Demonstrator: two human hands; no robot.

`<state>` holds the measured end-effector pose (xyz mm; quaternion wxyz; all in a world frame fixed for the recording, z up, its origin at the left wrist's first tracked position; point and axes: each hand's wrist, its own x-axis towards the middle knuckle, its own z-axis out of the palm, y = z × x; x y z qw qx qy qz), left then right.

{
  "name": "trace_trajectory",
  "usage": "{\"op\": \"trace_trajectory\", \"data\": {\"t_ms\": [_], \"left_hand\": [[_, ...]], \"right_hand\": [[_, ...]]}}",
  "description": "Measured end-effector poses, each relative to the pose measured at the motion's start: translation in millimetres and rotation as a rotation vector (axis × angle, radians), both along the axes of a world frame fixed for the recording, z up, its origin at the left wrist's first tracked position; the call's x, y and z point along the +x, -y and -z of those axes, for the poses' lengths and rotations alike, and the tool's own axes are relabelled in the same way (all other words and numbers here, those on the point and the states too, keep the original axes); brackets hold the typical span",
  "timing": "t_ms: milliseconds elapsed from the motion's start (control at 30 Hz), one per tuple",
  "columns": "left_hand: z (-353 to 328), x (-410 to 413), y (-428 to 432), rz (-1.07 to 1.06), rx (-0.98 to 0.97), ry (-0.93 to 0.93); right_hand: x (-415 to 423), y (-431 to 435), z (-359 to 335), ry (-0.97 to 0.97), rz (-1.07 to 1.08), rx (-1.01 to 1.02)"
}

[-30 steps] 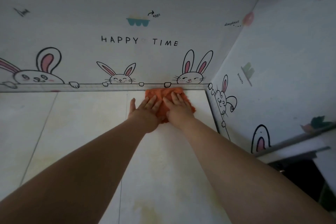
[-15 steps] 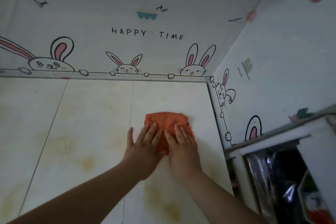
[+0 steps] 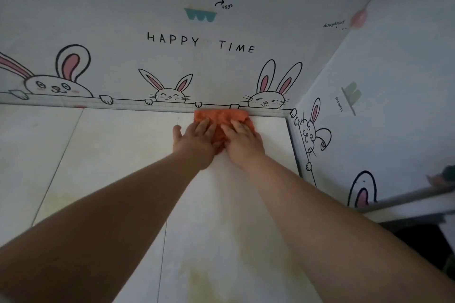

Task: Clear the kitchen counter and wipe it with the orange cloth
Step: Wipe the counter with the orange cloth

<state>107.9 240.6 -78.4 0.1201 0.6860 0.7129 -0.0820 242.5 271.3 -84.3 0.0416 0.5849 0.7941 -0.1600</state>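
Note:
The orange cloth (image 3: 220,119) lies flat on the pale tiled kitchen counter (image 3: 118,155), its far edge touching the back wall. My left hand (image 3: 194,141) and my right hand (image 3: 242,140) press side by side on its near half, palms down, fingers spread and pointing at the wall. Both arms are stretched far forward. The hands cover the cloth's near part.
The back wall (image 3: 197,69) with bunny drawings meets a side wall (image 3: 394,81) at the corner to the right of the cloth. Yellowish stains (image 3: 204,280) mark the counter near me. A white ledge (image 3: 418,202) over a dark gap lies at the right.
Half a second ago the hands and cloth were pulled back toward me at mid-counter; they have now slid forward again to the back wall, as they were a second ago.

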Motion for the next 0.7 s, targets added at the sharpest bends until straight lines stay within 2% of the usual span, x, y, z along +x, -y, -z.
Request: {"op": "trace_trajectory", "data": {"t_ms": [67,200,367,533,700], "left_hand": [[1,-5,-11,0.017,0.069,-0.001],[3,-15,-10,0.077,0.207,0.158],[-1,-24,57,0.178,0.243,0.294],[-4,-44,139,0.296,0.157,0.397],[0,-54,138,0.297,0.180,0.396]], "right_hand": [[-6,-16,0,0.009,0.003,-0.013],[-6,-19,1,-0.110,0.026,0.068],[11,64,-8,-0.177,-0.104,0.104],[22,151,-10,-0.290,-0.213,-0.013],[20,140,6,-0.350,-0.203,0.055]]}}
